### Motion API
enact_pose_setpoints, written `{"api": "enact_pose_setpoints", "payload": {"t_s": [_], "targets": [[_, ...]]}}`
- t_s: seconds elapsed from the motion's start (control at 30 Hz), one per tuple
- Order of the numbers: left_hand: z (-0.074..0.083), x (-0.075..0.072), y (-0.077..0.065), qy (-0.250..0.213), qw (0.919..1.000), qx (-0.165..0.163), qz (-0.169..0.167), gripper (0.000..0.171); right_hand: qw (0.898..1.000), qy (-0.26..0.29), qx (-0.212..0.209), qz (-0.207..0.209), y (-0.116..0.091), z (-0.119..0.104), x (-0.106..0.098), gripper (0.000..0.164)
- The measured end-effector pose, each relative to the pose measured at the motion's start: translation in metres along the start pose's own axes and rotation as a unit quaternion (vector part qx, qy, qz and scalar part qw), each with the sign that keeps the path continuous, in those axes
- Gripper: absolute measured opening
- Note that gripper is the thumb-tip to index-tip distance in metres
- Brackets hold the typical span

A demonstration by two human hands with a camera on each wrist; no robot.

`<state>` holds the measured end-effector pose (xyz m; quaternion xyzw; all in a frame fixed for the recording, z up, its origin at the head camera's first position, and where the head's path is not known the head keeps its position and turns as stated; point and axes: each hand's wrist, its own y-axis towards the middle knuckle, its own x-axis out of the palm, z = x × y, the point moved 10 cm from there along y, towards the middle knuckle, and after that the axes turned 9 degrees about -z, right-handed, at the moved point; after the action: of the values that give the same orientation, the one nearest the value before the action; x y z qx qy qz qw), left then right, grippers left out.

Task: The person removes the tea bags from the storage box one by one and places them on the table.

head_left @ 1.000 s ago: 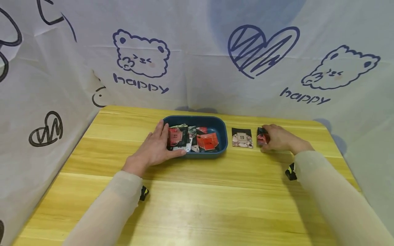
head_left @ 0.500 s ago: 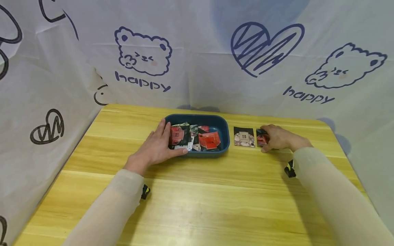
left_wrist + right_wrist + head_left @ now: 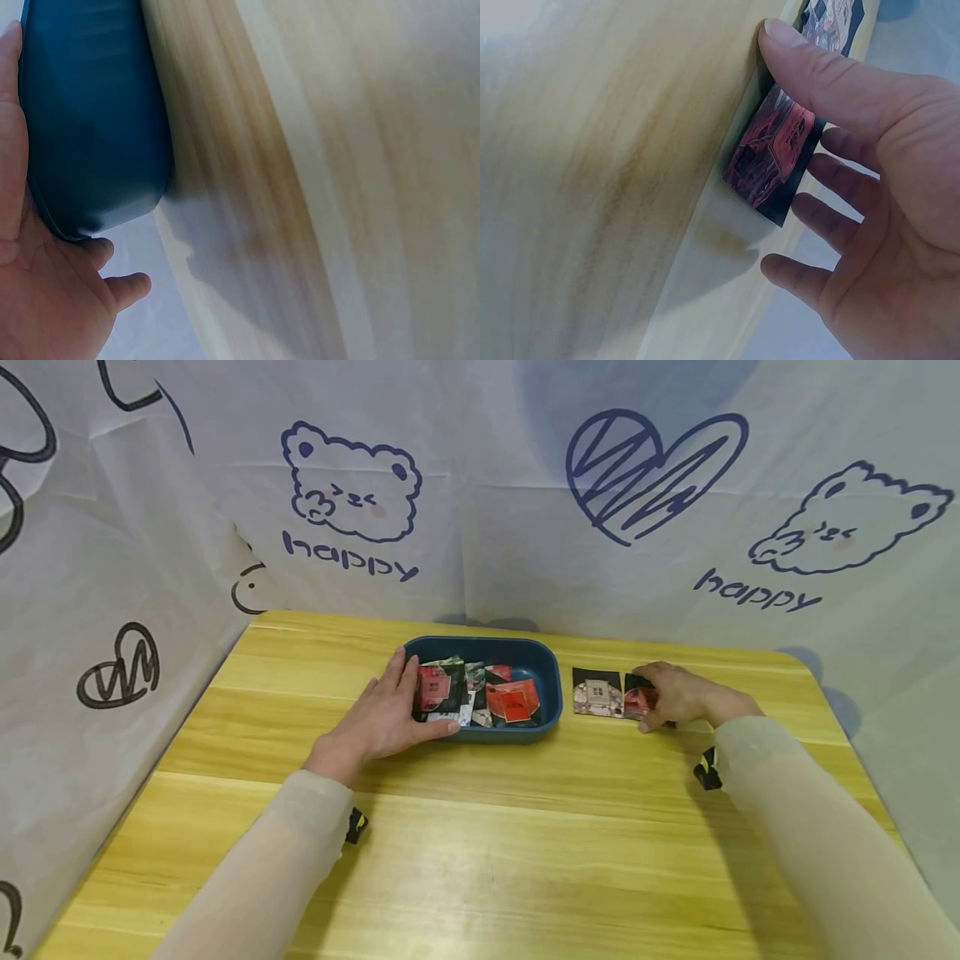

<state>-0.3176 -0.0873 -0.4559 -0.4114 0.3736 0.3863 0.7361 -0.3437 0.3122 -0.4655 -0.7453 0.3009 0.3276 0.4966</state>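
Observation:
At the back of the table my left hand [image 3: 375, 720] grips the left end of a dark blue plastic box [image 3: 553, 693], its thumb along the front rim. In the left wrist view the thumb runs along the outer wall of the box [image 3: 97, 112]. Several small square sachets lie inside, including a red one [image 3: 516, 700] and a black-and-red one [image 3: 435, 689]. My right hand [image 3: 681, 695] holds a red-and-black sachet [image 3: 640, 700] on the table, thumb in front, fingers along the far edge. Its left edge sits right beside a black-and-cream sachet [image 3: 597, 693] lying flat.
The wooden table [image 3: 480, 843] stretches in front of both arms. A white cloth [image 3: 502, 552] with drawn bears and hearts hangs behind the back edge, and another stretch hangs on the left. Pale sleeves cover both forearms.
The sachet under my right hand has slid left, closing the gap to the black-and-cream one. My left hand stays on the box. The head view has shifted slightly.

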Motion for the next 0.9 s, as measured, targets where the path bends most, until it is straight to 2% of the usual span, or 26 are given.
{"api": "enact_pose_setpoints", "payload": {"t_s": [0.27,0.6,0.73,0.9], "targets": [[-0.001,0.000,0.001,-0.008,1.0000,-0.001,-0.002,0.137,1.000,0.022,-0.014,0.004,-0.001,-0.003,-0.001,0.097],[0.000,0.000,0.000,-0.010,0.9999,-0.004,-0.007,0.136,1.000,0.012,-0.002,0.004,-0.001,-0.002,-0.001,0.096],[0.000,0.000,0.000,-0.012,0.9999,-0.007,-0.007,0.137,0.999,-0.019,0.003,0.034,-0.006,-0.016,-0.012,0.093],[0.000,-0.001,0.000,-0.013,0.9999,-0.008,-0.006,0.138,0.993,-0.063,-0.007,0.103,-0.015,-0.057,-0.032,0.080]]}}
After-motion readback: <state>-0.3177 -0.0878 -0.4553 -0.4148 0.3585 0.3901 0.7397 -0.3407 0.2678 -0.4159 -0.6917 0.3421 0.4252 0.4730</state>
